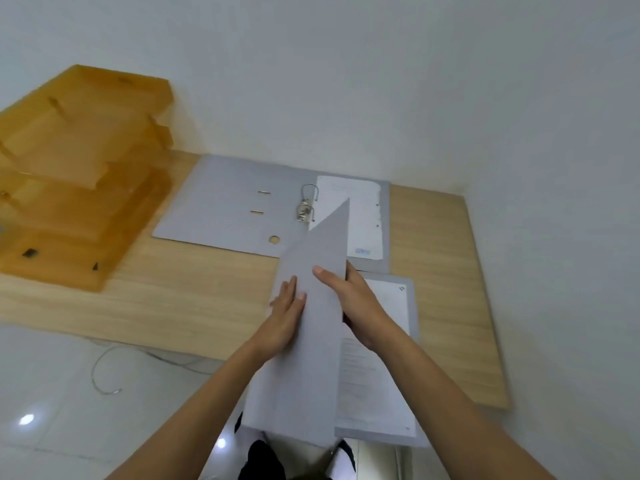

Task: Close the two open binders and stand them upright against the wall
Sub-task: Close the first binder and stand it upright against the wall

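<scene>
Two grey lever-arch binders lie on a wooden desk. The far binder lies flat and open near the wall, its metal ring mechanism up and a white sheet on its right half. The near binder has papers on its right half, and its left cover is raised on edge, tilted over the papers. My left hand presses flat against the cover's outer face. My right hand grips the cover's upper edge, thumb on the outer face and fingers behind it.
An amber plastic stacked letter tray stands at the desk's left. The white wall runs along the back and right of the desk. A thin cable lies on the tiled floor below the front edge.
</scene>
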A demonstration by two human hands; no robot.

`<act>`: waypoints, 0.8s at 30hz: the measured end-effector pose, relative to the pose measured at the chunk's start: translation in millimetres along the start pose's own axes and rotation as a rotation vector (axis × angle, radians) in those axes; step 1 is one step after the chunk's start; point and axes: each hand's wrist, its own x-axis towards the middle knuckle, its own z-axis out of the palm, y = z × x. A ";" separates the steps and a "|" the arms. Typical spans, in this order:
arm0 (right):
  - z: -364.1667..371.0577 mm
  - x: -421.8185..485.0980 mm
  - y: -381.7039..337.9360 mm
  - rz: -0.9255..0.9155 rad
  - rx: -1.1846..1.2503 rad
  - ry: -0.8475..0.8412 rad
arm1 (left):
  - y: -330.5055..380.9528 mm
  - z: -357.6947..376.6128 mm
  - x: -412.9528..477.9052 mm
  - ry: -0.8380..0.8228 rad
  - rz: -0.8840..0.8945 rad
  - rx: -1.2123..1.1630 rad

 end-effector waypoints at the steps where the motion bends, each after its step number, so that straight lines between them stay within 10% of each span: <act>1: -16.9 -2.4 5.0 0.039 0.043 0.004 | -16.0 2.1 6.9 0.002 0.000 0.061; 11: -142.0 -5.9 77.7 0.126 -0.200 0.456 | -76.7 29.1 20.1 0.117 -0.205 0.041; 24: -115.8 13.0 145.0 -0.001 -0.903 -0.074 | -72.5 55.1 21.2 0.221 -0.224 0.088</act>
